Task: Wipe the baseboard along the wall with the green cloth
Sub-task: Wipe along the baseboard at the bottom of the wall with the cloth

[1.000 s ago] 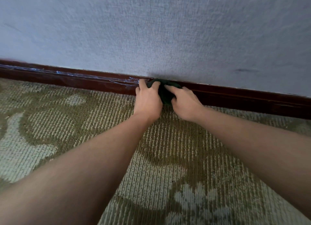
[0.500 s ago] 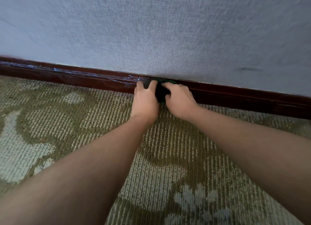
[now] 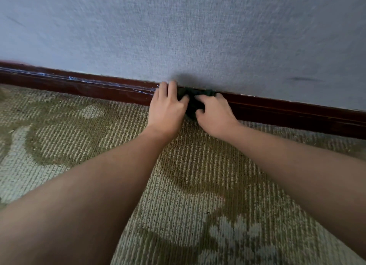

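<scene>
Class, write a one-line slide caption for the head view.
Left hand and right hand hold a bunched green cloth against the dark red baseboard, between grey wall and patterned carpet.

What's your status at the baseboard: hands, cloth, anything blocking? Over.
Left hand and right hand both grip green cloth. Cloth pressed against baseboard. Pale streaks on baseboard leftward; nothing blocking.

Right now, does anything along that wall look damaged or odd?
Yes. Pale bluish streaks run along the top ledge of the baseboard, left of the left hand, like scratches or residue. A dark smudge marks the wall at right.
</scene>
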Action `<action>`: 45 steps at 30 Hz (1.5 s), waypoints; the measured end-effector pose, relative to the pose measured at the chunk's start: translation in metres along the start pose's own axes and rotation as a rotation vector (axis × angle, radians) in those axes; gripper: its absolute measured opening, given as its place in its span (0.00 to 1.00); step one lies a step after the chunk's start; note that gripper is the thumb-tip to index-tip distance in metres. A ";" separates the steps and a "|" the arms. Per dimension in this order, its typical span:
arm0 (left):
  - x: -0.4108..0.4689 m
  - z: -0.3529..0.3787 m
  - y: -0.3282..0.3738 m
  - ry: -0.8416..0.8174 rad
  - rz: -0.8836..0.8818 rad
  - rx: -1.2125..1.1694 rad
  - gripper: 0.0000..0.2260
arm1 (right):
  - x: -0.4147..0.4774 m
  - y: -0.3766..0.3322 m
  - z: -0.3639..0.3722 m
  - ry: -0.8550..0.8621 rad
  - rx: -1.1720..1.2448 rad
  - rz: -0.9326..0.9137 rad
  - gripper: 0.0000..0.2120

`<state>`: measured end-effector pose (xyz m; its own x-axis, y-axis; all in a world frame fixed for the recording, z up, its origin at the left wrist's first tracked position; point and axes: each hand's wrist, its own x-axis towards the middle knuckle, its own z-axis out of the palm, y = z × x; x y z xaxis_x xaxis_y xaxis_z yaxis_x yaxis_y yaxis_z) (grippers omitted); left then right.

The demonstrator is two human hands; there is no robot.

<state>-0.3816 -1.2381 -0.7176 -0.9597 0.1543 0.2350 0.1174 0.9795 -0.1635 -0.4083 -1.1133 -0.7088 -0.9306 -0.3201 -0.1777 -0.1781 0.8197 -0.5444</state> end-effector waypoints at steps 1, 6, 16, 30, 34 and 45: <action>0.000 -0.001 -0.003 0.024 0.027 0.048 0.08 | -0.002 -0.001 -0.001 0.000 -0.053 -0.018 0.20; 0.001 0.003 -0.016 0.107 0.282 0.216 0.04 | -0.005 -0.003 -0.002 0.025 -0.379 -0.107 0.21; 0.001 0.005 -0.025 0.086 0.373 0.242 0.16 | -0.002 -0.010 0.002 0.015 -0.600 -0.145 0.22; -0.001 0.013 -0.023 0.133 0.353 0.147 0.15 | -0.007 0.008 -0.004 0.178 -0.980 -0.550 0.17; 0.002 0.013 -0.024 0.147 0.351 0.056 0.15 | 0.001 0.011 -0.003 0.091 -0.895 -0.534 0.20; -0.006 0.013 -0.066 0.068 0.318 0.000 0.18 | 0.019 -0.027 0.019 0.074 -0.689 -0.447 0.20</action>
<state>-0.3871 -1.3051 -0.7210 -0.8555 0.4611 0.2357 0.4089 0.8808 -0.2388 -0.4154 -1.1507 -0.7136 -0.7395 -0.6731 0.0037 -0.6708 0.7374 0.0786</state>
